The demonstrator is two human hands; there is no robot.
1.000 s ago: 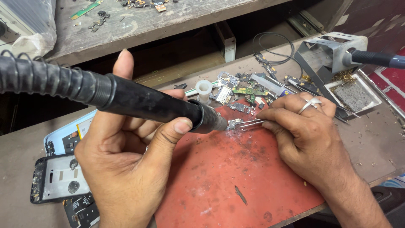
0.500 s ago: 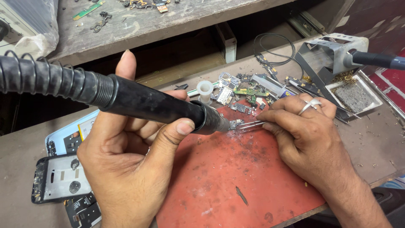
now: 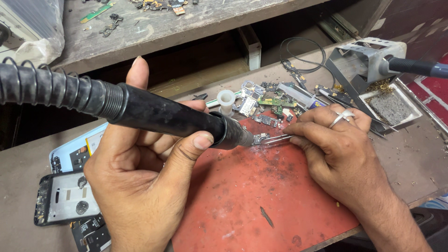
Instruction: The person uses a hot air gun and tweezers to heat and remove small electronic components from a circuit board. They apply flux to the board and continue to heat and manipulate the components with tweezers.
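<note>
Clamped: left hand (image 3: 140,186) gripped hot-air wand (image 3: 172,119), right hand (image 3: 336,149) pinched tweezers (image 3: 275,138) on a small, indistinct chip (image 3: 259,138).

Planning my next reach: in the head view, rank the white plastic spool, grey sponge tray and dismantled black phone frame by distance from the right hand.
1. White plastic spool: upper left of the right hand.
2. Grey sponge tray: upper right, roughly as close; too close to call.
3. Dismantled black phone frame: far left.

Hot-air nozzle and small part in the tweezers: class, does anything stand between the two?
Nothing visible does. The left hand holds the black hot-air handpiece, whose nozzle tip points straight at the small part pinched in the tweezers held by the right hand, above the red mat.
</note>
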